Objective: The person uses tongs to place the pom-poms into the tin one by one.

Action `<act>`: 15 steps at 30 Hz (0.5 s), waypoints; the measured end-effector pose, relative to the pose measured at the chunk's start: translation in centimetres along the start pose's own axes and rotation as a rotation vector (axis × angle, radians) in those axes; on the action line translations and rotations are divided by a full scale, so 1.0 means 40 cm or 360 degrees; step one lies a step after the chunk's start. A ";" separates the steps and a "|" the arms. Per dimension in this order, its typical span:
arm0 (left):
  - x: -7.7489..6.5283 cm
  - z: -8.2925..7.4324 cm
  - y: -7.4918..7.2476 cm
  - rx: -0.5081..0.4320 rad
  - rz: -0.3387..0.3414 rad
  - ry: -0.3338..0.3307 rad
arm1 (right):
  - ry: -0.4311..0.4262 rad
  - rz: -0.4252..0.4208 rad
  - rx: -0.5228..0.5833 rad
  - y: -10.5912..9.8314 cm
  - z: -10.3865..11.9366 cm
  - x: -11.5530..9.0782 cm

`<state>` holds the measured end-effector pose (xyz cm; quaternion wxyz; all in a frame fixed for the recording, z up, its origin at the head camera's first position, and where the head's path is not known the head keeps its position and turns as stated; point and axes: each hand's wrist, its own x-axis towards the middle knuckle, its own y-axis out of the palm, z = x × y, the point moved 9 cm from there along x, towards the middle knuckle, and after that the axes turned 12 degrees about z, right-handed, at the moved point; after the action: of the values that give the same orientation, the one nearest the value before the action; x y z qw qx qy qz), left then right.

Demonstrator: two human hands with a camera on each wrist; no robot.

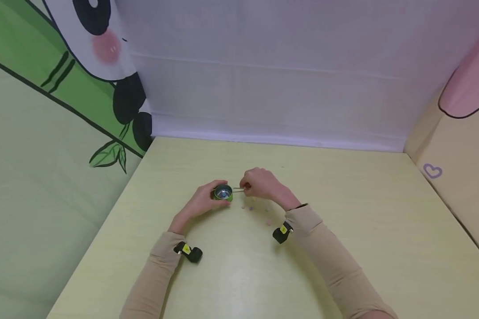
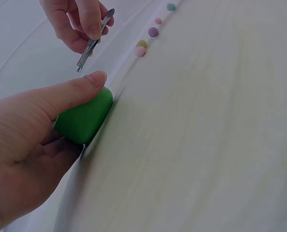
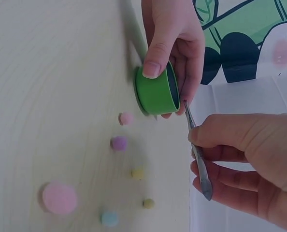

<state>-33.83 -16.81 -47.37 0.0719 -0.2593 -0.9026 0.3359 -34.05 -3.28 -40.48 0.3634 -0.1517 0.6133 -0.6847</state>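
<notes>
My left hand point(image 1: 206, 198) holds a small round green tin point(image 3: 155, 94) from its sides, thumb on the near wall. Its open top and shiny metal inside point(image 1: 223, 192) show in the head view, with a small bluish spot at the bottom. My right hand point(image 1: 262, 184) pinches metal tweezers point(image 3: 197, 152) between thumb and fingers. The tweezers' tips point toward the tin and stand close to its rim. In the left wrist view a hint of green shows between the tips of the tweezers point(image 2: 88, 53); I cannot tell what it is.
Several small coloured balls, like pom-poms, lie scattered on the table point(image 1: 231, 274) right of the tin: purple point(image 3: 119, 143), yellow point(image 3: 137, 173), light blue point(image 3: 109, 219) and a larger pink one point(image 3: 60, 197). A white cloth backdrop point(image 1: 263, 97) rises behind the table.
</notes>
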 end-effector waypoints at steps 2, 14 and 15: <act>0.000 0.001 -0.001 0.0001 -0.0003 -0.0008 | 0.0012 -0.0004 0.0012 -0.003 -0.010 -0.007; 0.002 0.008 -0.001 -0.0006 0.0012 -0.0014 | 0.0093 -0.0039 0.0084 -0.003 -0.072 -0.061; 0.002 0.009 0.000 -0.0010 0.0016 -0.0019 | 0.0096 -0.0040 0.0089 -0.002 -0.076 -0.065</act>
<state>-34.00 -17.00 -47.65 0.0641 -0.2620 -0.9028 0.3350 -34.24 0.71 -40.41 0.3403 -0.1284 0.6026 -0.7103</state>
